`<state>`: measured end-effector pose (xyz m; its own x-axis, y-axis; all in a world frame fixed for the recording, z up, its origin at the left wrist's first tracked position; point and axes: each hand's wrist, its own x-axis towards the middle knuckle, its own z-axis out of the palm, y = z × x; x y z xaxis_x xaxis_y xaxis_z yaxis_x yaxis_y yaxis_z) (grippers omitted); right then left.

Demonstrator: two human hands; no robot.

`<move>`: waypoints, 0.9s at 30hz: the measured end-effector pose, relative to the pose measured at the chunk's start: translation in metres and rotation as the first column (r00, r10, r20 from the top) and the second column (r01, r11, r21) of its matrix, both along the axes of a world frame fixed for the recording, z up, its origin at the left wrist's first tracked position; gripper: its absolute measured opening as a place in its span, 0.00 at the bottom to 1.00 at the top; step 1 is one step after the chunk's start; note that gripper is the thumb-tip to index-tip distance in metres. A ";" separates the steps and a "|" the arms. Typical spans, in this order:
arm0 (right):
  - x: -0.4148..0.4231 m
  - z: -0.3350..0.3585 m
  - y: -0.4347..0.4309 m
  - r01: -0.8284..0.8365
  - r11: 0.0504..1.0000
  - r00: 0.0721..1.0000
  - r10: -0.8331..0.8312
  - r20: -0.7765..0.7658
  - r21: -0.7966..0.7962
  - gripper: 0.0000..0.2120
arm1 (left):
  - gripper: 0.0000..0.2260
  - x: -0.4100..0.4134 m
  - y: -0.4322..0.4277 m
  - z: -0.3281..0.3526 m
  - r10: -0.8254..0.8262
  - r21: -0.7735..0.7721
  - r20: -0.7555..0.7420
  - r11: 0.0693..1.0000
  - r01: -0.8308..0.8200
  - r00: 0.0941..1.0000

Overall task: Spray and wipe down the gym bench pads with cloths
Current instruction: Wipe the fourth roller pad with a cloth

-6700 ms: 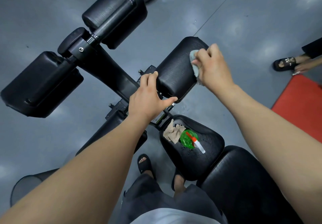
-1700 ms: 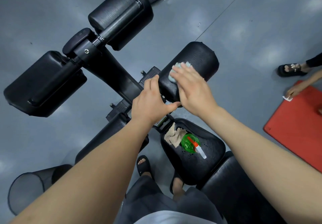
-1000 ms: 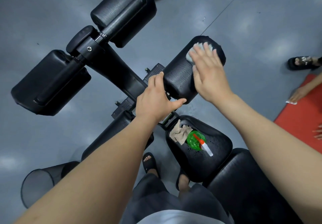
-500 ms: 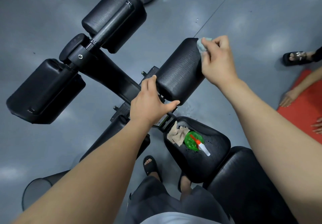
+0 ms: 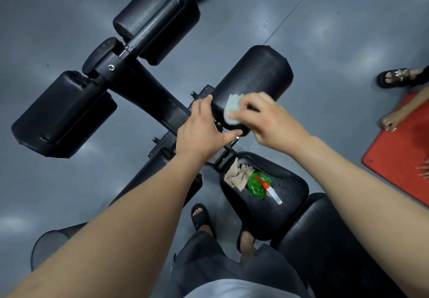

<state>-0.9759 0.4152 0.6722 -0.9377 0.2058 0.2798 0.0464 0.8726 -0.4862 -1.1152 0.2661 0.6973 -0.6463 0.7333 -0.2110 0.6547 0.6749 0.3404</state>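
One red mat (image 5: 394,158) on glossy grey floor (image 5: 348,31), right of roller pad (image 5: 257,75)

Roller pad (image 5: 257,75) far end bare; left hand (image 5: 199,135) crowds near end.

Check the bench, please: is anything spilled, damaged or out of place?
Only small droplets stand out, scattered on the seat pad around the green spray bottle, beside the crumpled beige cloth. They look like unwiped spray. I see no clear damage.
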 end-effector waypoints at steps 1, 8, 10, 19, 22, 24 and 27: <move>-0.003 -0.003 0.010 0.077 0.997 0.996 -0.077 -0.039 -0.005 0.18 | 0.51 0.000 0.000 0.000 0.000 0.001 0.001 1.000 0.000 1.000; -0.017 -0.005 0.054 0.529 0.830 0.836 -0.545 -0.056 -0.179 0.14 | 0.50 -0.001 -0.001 0.000 -0.004 0.021 0.003 1.000 0.004 1.000; -0.023 -0.004 0.055 0.588 0.777 0.790 -0.611 -0.046 -0.224 0.14 | 0.48 0.000 -0.001 0.001 -0.007 0.029 0.000 1.000 0.007 1.000; -0.010 -0.007 0.037 0.648 0.670 0.712 -0.702 -0.026 -0.362 0.17 | 0.35 0.001 -0.005 0.002 0.014 0.102 0.068 0.995 -0.021 0.998; -0.015 0.000 0.042 0.665 0.680 0.716 -0.698 0.008 -0.308 0.17 | 0.40 0.001 -0.004 0.002 0.031 0.087 0.073 0.996 -0.037 0.997; -0.022 0.005 0.052 0.669 0.685 0.718 -0.696 0.012 -0.287 0.17 | 0.44 0.000 -0.002 0.002 0.033 0.062 0.056 0.997 -0.037 0.998; -0.036 0.009 0.063 0.661 0.708 0.734 -0.679 0.017 -0.250 0.17 | 0.44 -0.001 -0.001 0.002 0.037 0.043 0.042 0.998 -0.039 0.998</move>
<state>-1.0119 0.4779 0.6815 -0.5081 0.8369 0.2036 0.5342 0.4916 -0.6877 -1.1162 0.2653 0.6991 -0.6653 0.7176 -0.2057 0.6138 0.6827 0.3963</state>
